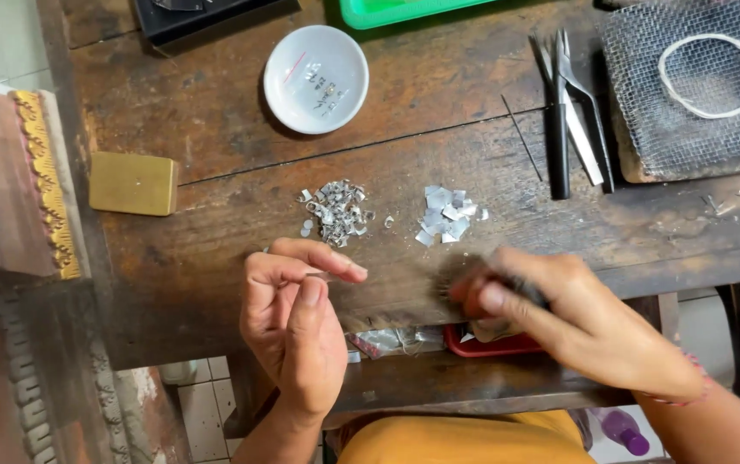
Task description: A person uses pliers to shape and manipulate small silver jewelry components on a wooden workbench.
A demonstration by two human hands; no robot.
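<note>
Now pinching a tiny metal piece (pixel 318 276) in your left hand (pixel 297 322) | right hand (pixel 550 314) is gripping a blurred tool (pixel 473 296) just right of it | scrap piles (pixel 335 210) are lying just beyond | judging: be keeping the piece steady, strokes short.

Dark brown table (pixel 215 283) bears white bowl (pixel 316 79), silver scraps (pixel 336 211) below it, brass-yellow block (pixel 133 183) left, grey mesh (pixel 688 94) right.

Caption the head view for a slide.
Left hand pinches a small metal piece while the right hand grips a blurred tool beside two piles of metal scraps on a wooden bench.
</note>
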